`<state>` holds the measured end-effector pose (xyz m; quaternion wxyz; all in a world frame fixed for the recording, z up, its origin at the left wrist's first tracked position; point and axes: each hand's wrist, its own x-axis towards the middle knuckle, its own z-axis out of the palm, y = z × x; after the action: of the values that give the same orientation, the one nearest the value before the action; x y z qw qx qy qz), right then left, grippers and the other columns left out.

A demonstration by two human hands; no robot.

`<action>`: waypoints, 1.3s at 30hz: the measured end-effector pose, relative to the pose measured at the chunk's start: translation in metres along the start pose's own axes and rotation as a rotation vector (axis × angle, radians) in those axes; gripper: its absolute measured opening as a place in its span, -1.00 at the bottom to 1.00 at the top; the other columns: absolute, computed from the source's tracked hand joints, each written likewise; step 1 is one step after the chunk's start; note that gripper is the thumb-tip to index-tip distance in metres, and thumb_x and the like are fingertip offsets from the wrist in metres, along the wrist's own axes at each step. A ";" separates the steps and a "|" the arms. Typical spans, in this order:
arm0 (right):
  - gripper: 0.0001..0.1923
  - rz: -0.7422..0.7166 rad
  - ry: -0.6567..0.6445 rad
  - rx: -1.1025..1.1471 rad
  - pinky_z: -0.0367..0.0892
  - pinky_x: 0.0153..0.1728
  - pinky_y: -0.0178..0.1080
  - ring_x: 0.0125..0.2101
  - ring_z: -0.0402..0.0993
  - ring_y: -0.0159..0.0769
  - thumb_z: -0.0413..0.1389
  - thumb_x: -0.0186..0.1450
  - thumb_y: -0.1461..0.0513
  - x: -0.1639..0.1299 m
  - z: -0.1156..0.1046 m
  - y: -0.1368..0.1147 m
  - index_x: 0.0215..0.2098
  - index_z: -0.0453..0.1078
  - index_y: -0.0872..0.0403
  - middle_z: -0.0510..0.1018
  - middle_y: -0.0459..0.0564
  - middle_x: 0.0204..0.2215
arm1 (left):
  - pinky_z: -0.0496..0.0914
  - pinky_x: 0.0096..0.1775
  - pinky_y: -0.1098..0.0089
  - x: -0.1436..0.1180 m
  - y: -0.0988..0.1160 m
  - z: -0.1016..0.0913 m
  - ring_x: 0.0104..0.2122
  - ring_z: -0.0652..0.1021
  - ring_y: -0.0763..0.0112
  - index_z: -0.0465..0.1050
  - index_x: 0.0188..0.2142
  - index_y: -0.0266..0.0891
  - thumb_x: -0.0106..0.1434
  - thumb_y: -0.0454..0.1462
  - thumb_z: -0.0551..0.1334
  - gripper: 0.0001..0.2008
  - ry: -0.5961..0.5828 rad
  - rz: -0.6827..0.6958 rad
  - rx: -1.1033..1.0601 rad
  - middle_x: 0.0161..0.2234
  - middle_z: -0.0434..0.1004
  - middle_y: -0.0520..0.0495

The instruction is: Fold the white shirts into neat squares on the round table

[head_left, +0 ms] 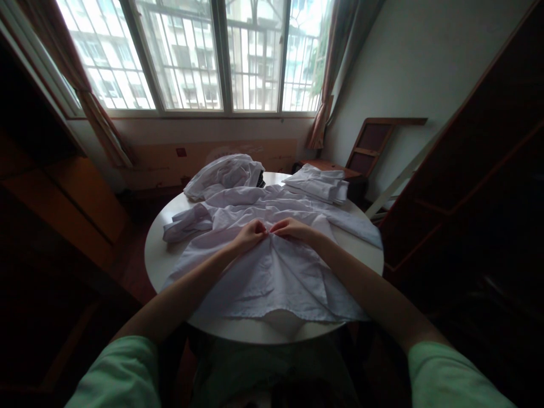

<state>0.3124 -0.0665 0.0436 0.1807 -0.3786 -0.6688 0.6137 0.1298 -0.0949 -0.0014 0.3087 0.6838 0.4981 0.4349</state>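
Observation:
A white long-sleeved shirt (272, 277) lies spread over the round table, its lower hem toward me and draping near the front edge. My left hand (254, 231) and my right hand (291, 228) meet at the middle of the shirt, fingertips almost touching. Both pinch its cloth there, and folds fan out below the pinched spot. Whether a button sits between the fingers is too small to tell. One sleeve (357, 224) stretches out to the right; another sleeve (187, 224) lies bunched at the left.
Behind the shirt, a heap of white clothing (225, 175) rests at the back left of the white table (164, 263). A folded stack of white garments (317, 182) sits at the back right. A wooden chair (369, 147) stands beyond, near the wall and barred windows.

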 end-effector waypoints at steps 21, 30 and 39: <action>-0.81 -0.108 0.052 -0.262 -0.08 -0.70 -0.42 -0.71 0.08 -0.55 0.09 0.02 0.23 0.005 0.007 0.004 -0.42 0.43 0.20 0.25 -0.22 -0.72 | 0.19 -0.47 0.50 -0.005 0.010 -0.001 -0.53 0.33 0.53 0.29 -0.53 -0.27 -0.05 -0.35 0.24 -0.89 0.010 -0.032 -0.016 -0.58 0.32 0.12; -0.80 -0.202 0.049 -0.356 0.01 -0.63 -0.41 -0.63 0.14 -0.51 0.12 0.03 0.19 0.009 0.005 0.011 -0.45 0.42 0.19 0.33 -0.17 -0.65 | 0.17 -0.48 0.51 -0.005 0.012 -0.001 -0.55 0.30 0.55 0.28 -0.56 -0.27 -0.08 -0.39 0.24 -0.89 0.014 -0.049 -0.015 -0.60 0.29 0.14; -0.84 -0.300 0.047 -0.432 0.11 -0.48 -0.37 -0.53 0.20 -0.45 0.07 0.06 0.20 0.020 0.004 0.020 -0.49 0.35 0.16 0.36 -0.15 -0.57 | 0.20 -0.46 0.50 -0.001 0.000 -0.002 -0.54 0.34 0.54 0.29 -0.56 -0.28 -0.06 -0.34 0.26 -0.88 -0.021 -0.039 -0.069 -0.59 0.33 0.12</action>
<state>0.3022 -0.0560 0.0196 0.2003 -0.3191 -0.8286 0.4142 0.1277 -0.0959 -0.0012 0.3458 0.6674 0.4928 0.4383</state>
